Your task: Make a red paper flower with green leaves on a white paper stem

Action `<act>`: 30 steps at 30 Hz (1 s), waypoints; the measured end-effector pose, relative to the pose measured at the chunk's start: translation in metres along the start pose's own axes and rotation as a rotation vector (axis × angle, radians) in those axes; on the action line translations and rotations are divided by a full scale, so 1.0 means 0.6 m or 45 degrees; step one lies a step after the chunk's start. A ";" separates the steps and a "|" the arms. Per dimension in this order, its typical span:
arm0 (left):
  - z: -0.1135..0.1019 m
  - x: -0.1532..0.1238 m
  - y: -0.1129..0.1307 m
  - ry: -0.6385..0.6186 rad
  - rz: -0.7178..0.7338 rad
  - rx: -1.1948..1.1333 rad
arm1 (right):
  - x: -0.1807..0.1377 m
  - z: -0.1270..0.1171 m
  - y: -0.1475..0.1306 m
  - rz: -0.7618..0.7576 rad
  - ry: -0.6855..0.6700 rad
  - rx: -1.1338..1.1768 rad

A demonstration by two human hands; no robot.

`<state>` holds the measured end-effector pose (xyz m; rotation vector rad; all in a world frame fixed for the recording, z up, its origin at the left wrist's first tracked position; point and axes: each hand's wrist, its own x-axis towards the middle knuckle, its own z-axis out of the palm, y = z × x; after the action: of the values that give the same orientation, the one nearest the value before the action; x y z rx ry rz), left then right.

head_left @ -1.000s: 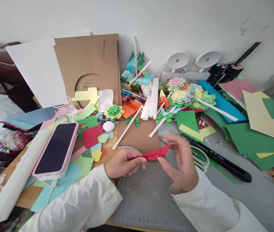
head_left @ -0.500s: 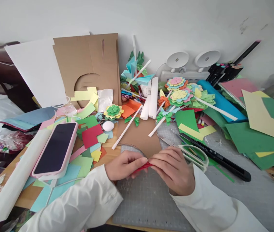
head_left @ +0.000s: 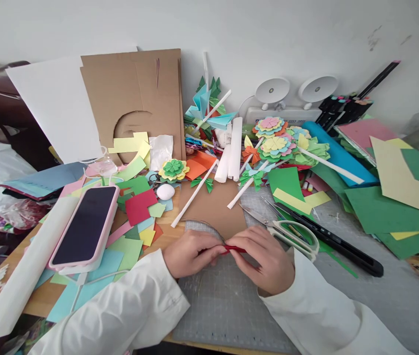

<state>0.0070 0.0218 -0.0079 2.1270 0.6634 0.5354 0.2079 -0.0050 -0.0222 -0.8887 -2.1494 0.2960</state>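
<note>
A small folded piece of red paper is pinched between both hands above the grey cutting mat. My left hand closes on its left end with thumb and fingers. On the other end, my right hand grips it between thumb and fingertips, and part of the paper is hidden by the fingers. Just beyond the hands lies a piece of brown cardboard with a curved cut edge. Scissors with pale handles rest close to my right hand.
A black cutter-like tool lies right of the scissors. Paper flowers and white rolled paper sticks are heaped at the back. A phone stands among paper scraps at left. Green sheets pile up at right.
The fingers of both hands have shifted their grip on the red paper, and more of it shows toward my right hand. The things around them stay put.
</note>
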 end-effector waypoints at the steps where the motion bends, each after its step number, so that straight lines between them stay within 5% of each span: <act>1: 0.000 0.000 0.000 0.004 -0.002 0.019 | 0.001 0.000 -0.001 0.003 0.002 0.002; 13: -0.004 0.001 0.004 0.025 -0.142 0.007 | -0.007 0.003 0.001 0.087 0.009 0.056; 21: -0.002 -0.001 0.002 -0.021 -0.539 -0.656 | -0.010 0.002 0.008 -0.053 -0.013 0.018; 26: -0.002 0.002 0.004 0.017 -0.562 -0.749 | -0.008 0.000 0.012 -0.164 0.008 -0.102; 30: -0.002 0.001 0.001 0.056 -0.553 -0.687 | -0.007 0.000 0.009 -0.072 -0.001 0.014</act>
<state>0.0068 0.0226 -0.0066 1.4202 0.8641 0.4555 0.2123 -0.0039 -0.0272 -0.8201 -2.1676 0.2791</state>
